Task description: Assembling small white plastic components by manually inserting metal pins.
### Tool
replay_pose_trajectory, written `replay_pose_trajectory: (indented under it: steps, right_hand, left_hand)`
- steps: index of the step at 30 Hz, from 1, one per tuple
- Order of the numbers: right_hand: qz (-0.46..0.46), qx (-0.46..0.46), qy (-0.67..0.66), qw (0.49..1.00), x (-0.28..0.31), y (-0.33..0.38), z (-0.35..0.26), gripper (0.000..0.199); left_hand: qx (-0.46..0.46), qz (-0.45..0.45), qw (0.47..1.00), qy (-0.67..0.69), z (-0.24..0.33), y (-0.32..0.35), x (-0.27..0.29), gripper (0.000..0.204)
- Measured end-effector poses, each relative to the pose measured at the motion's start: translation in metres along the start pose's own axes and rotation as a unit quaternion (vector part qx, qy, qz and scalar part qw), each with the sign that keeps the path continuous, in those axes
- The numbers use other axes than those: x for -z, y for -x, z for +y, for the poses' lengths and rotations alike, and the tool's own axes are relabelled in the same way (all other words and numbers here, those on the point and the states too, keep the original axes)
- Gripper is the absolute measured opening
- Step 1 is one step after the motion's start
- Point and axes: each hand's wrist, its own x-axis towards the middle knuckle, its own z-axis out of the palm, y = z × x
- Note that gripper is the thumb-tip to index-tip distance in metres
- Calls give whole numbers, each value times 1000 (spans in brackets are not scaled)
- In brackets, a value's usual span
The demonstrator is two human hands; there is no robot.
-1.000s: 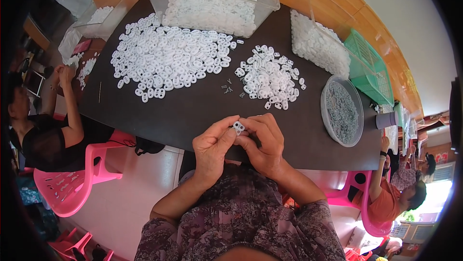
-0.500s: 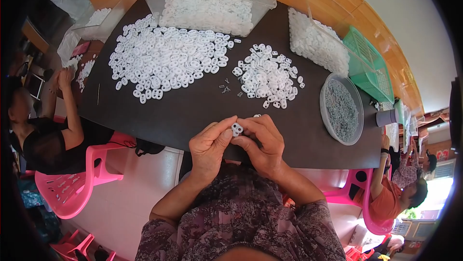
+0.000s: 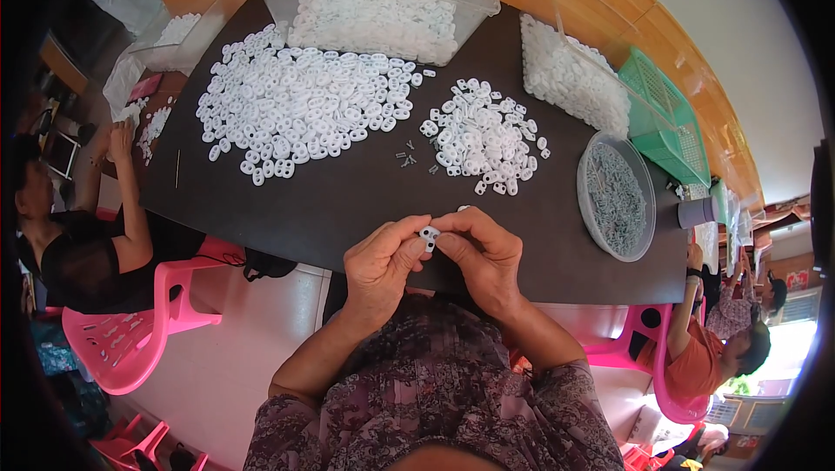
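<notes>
A small white oval plastic piece with two dark holes (image 3: pixel 429 234) is pinched between thumb and forefinger of my left hand (image 3: pixel 374 273), above the table's near edge. From the other side, my right hand (image 3: pixel 487 264) has its thumb and forefinger closed at the same piece; anything small between those fingertips is hidden. Just beyond my right knuckles a bit of another white piece (image 3: pixel 464 208) shows. Farther out lie a large pile of white oval pieces (image 3: pixel 304 106) and a smaller pile (image 3: pixel 483 136), with a few small grey metal parts (image 3: pixel 406 156) between them.
A round plastic bowl (image 3: pixel 650 210) of grey metal parts stands at right, beside a grey cup (image 3: pixel 696 212). Clear bins of white pieces (image 3: pixel 374 10) (image 3: pixel 574 80) and a green basket (image 3: pixel 665 114) line the back. People sit left (image 3: pixel 83 249) and right (image 3: pixel 700 358).
Both hands have shifted slightly to the right. The white piece has turned a little between my fingers, and my right thumb has moved up beside it.
</notes>
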Motion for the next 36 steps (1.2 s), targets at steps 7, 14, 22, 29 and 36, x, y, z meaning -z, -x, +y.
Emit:
replay_pose_trajectory:
  steps: [7,14,22,29,36]
  right_hand:
    - [-10,17,25,999,1,0,3,17]
    - [-3,97,64,993,-5,0,1,28]
    - [2,197,161,967,-6,-2,-3,32]
    - [15,225,177,958,-7,-1,-2,33]
    - [25,248,183,951,-10,0,-2,34]
  left_hand:
    - [10,3,999,34,-5,1,-2,24]
    - [-14,57,998,25,0,1,-6,23]
    - [-31,74,995,53,-5,4,-9,22]
    - [-68,76,994,48,-7,3,-9,22]
    - [-67,89,992,57,-5,5,-11,20]
